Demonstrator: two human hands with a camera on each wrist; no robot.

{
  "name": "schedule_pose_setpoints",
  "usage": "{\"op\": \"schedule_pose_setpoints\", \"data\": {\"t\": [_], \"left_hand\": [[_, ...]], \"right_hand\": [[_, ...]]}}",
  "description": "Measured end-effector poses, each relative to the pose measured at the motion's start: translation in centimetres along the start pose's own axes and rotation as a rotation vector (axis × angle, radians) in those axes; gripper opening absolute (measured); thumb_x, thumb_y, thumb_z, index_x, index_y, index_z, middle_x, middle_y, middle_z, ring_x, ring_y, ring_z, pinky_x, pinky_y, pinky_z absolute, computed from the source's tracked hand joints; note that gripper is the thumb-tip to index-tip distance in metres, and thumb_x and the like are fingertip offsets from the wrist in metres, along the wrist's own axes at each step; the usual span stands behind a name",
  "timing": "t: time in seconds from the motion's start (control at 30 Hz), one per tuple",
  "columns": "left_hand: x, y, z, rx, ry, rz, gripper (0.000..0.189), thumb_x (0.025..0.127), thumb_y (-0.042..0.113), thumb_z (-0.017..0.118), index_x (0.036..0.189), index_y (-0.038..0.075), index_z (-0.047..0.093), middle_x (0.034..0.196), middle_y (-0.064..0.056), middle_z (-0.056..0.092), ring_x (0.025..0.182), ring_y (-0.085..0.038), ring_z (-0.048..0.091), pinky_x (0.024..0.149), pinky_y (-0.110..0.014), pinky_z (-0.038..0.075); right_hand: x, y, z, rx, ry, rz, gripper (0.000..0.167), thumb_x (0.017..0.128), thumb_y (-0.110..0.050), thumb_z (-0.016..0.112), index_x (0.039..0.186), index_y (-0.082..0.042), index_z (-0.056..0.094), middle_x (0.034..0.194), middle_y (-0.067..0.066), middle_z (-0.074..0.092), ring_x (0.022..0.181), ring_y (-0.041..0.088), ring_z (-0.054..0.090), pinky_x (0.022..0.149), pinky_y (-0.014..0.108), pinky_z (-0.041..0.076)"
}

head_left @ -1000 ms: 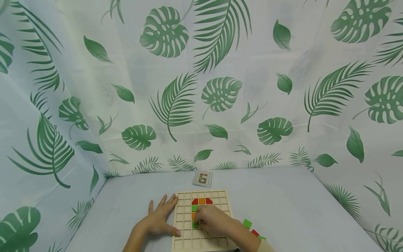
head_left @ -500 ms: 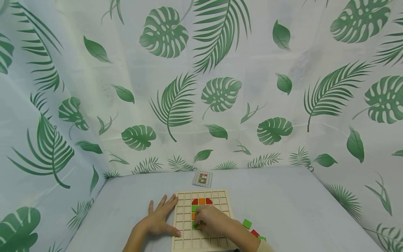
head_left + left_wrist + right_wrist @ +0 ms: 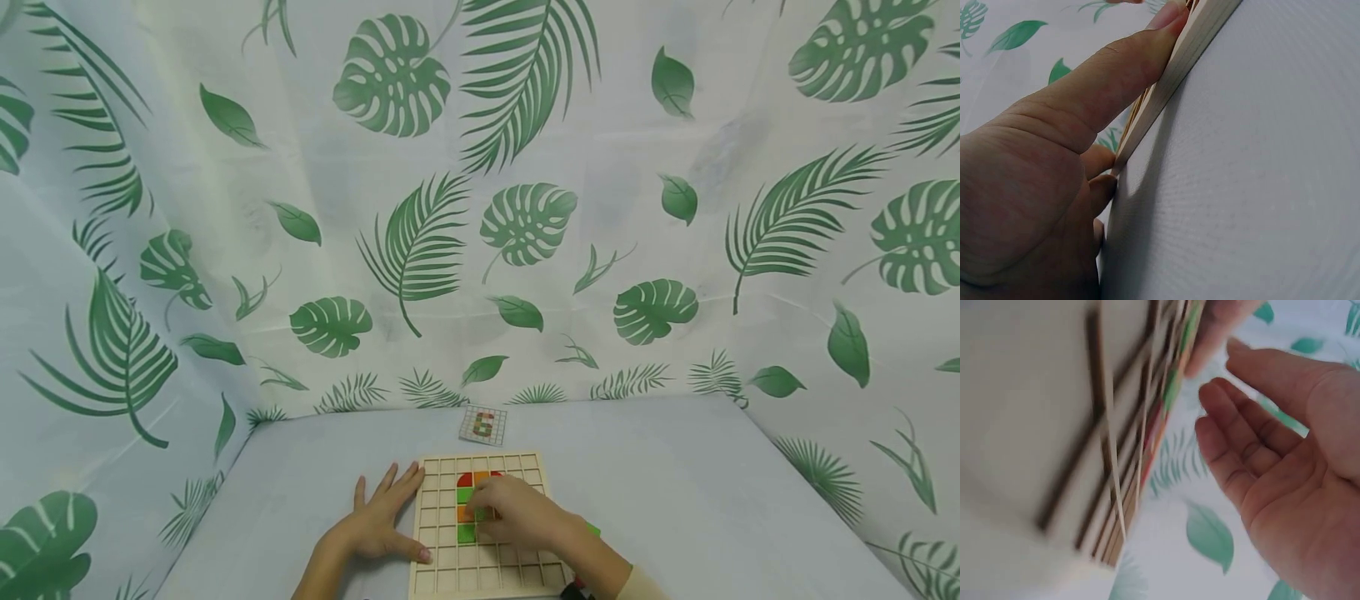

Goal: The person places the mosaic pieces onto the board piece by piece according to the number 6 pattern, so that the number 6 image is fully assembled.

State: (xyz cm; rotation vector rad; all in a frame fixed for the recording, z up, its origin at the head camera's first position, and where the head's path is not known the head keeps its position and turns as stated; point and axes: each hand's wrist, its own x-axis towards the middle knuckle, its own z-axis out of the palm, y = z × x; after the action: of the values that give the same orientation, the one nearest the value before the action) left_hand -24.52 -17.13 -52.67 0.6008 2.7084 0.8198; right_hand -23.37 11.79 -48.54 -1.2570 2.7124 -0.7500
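A wooden grid board [image 3: 442, 579] lies on the table, with coloured tiles in its upper cells. My left hand [image 3: 378, 521] is spread at its left edge, thumb [image 3: 1122, 72] on the rim. Over the middle of the board is my right hand [image 3: 521, 512], its thumb and fingers apart in the right wrist view with nothing between them. Beside its fingertips sit a green tile [image 3: 482, 515] and an orange tile [image 3: 463, 514]. A green tile [image 3: 467, 533] lies below the orange one. A red rounded tile [image 3: 465, 479] and another orange tile [image 3: 481, 477] are higher up.
A small card [image 3: 483, 425] with a coloured 6 on a grid lies behind the board. Loose tiles, including a green one [image 3: 593, 528], lie right of the board, partly hidden by the right forearm. Leaf-patterned cloth [image 3: 525, 367] encloses the table.
My right hand has lifted from the lower green tile and shifted slightly up and right, its fingers parting. That tile now shows fully. My left hand stays still.
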Motion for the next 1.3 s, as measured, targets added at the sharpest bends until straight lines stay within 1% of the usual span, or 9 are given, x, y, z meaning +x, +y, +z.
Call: {"op": "schedule_pose_setpoints", "data": {"t": [0.13, 0.27, 0.47, 0.6, 0.67, 0.73, 0.87, 1.1, 1.3], "left_hand": [[0.1, -0.1, 0.0, -0.001, 0.002, -0.006, 0.132, 0.064, 0.068, 0.089, 0.167, 0.016, 0.025, 0.176, -0.009, 0.016, 0.162, -0.045, -0.001, 0.111, -0.08, -0.023], [0.1, -0.1, 0.2, -0.003, 0.004, -0.012, 0.133, 0.063, 0.068, 0.089, 0.167, 0.016, 0.025, 0.176, -0.009, 0.016, 0.162, -0.045, -0.001, 0.112, -0.08, -0.022], [0.1, -0.1, 0.2, -0.009, 0.004, -0.001, 0.133, 0.063, 0.067, 0.09, 0.167, 0.015, 0.024, 0.176, -0.009, 0.016, 0.162, -0.045, -0.001, 0.111, -0.08, -0.023], [0.1, -0.1, 0.1, -0.009, 0.002, 0.005, 0.133, 0.064, 0.067, 0.089, 0.167, 0.014, 0.024, 0.176, -0.01, 0.016, 0.161, -0.045, -0.001, 0.111, -0.08, -0.023], [0.0, -0.1, 0.2, -0.009, 0.001, 0.008, 0.133, 0.064, 0.067, 0.089, 0.167, 0.014, 0.024, 0.176, -0.01, 0.015, 0.162, -0.045, -0.002, 0.11, -0.08, -0.024], [0.0, -0.1, 0.2, -0.01, 0.0, 0.009, 0.132, 0.065, 0.067, 0.089, 0.167, 0.014, 0.023, 0.176, -0.01, 0.015, 0.161, -0.045, -0.002, 0.11, -0.08, -0.024], [0.0, -0.2, 0.2, -0.008, 0.003, 0.012, 0.132, 0.065, 0.067, 0.089, 0.167, 0.014, 0.024, 0.176, -0.01, 0.015, 0.162, -0.045, -0.001, 0.11, -0.08, -0.024], [0.1, -0.1, 0.1, -0.012, 0.002, 0.007, 0.132, 0.065, 0.067, 0.089, 0.167, 0.014, 0.024, 0.176, -0.009, 0.015, 0.162, -0.045, -0.002, 0.11, -0.08, -0.024], [0.1, -0.2, 0.2, -0.025, 0.001, -0.003, 0.132, 0.064, 0.067, 0.089, 0.167, 0.015, 0.025, 0.175, -0.009, 0.016, 0.162, -0.044, -0.001, 0.111, -0.08, -0.024]], "right_hand": [[-0.7, 1.0, -1.4, 0.006, 0.033, 0.038, 0.023, 0.093, -0.019, 0.079, 0.115, -0.014, 0.079, 0.111, -0.007, 0.074, 0.093, 0.004, 0.068, 0.081, 0.022, 0.057], [-1.6, 1.8, -2.9, 0.049, 0.055, 0.066, 0.024, 0.096, -0.021, 0.076, 0.119, -0.012, 0.077, 0.113, -0.003, 0.074, 0.096, 0.011, 0.069, 0.079, 0.025, 0.059], [-3.0, 3.0, -4.9, 0.063, 0.064, 0.123, 0.03, 0.097, -0.03, 0.075, 0.122, -0.015, 0.076, 0.118, 0.0, 0.073, 0.1, 0.017, 0.07, 0.079, 0.029, 0.059], [-3.9, 3.6, -5.9, 0.073, 0.075, 0.162, 0.029, 0.096, -0.026, 0.077, 0.121, -0.014, 0.076, 0.117, 0.001, 0.073, 0.101, 0.023, 0.069, 0.08, 0.037, 0.06], [-4.2, 3.8, -6.3, 0.089, 0.077, 0.185, 0.028, 0.095, -0.026, 0.078, 0.121, -0.016, 0.076, 0.116, 0.001, 0.073, 0.102, 0.025, 0.069, 0.08, 0.039, 0.06], [-4.5, 4.0, -6.4, 0.099, 0.078, 0.2, 0.028, 0.094, -0.028, 0.078, 0.12, -0.018, 0.076, 0.116, 0.001, 0.073, 0.102, 0.024, 0.068, 0.08, 0.038, 0.06], [-4.9, 4.6, -6.6, 0.104, 0.078, 0.201, 0.03, 0.094, -0.031, 0.078, 0.121, -0.018, 0.075, 0.116, 0.003, 0.074, 0.102, 0.024, 0.068, 0.079, 0.035, 0.059], [-5.7, 5.7, -7.0, 0.131, 0.054, 0.254, 0.029, 0.093, -0.021, 0.078, 0.12, -0.011, 0.076, 0.116, 0.005, 0.075, 0.1, 0.023, 0.066, 0.082, 0.041, 0.058], [-6.6, 6.6, -7.7, 0.205, 0.019, 0.257, 0.033, 0.09, -0.017, 0.082, 0.12, -0.007, 0.076, 0.114, 0.009, 0.075, 0.1, 0.029, 0.068, 0.084, 0.044, 0.059]]}}
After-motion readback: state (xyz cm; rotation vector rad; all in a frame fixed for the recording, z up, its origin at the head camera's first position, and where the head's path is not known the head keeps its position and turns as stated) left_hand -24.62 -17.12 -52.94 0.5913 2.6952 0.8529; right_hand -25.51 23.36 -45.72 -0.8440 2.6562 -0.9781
